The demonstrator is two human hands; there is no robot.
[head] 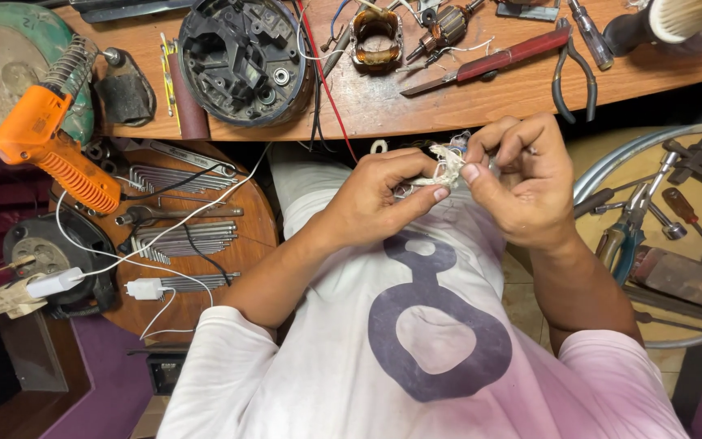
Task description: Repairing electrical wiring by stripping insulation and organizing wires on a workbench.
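I hold a small bundle of white wires in front of my chest, just below the near edge of the wooden table. My left hand has its grip pinched on the bundle from the left, thumb and forefinger pressed against the white strands. My right hand closes its grip on the same bundle from the right, thumb tip touching the wires and the other fingers curled over the top. The two hands almost meet around it. Some thin coloured leads show behind the bundle, but I cannot tell where they run.

On the table above my hands lies a round black motor housing, with a copper-wound stator and a small armature just to its right. A red-handled knife lies slantwise near black-handled pliers.

To my left, an orange soldering gun rests over a round wooden stool top that carries rows of hex keys and a white charger plug with its cord. To my right, a round metal tray holds blue-handled pliers and screwdrivers.
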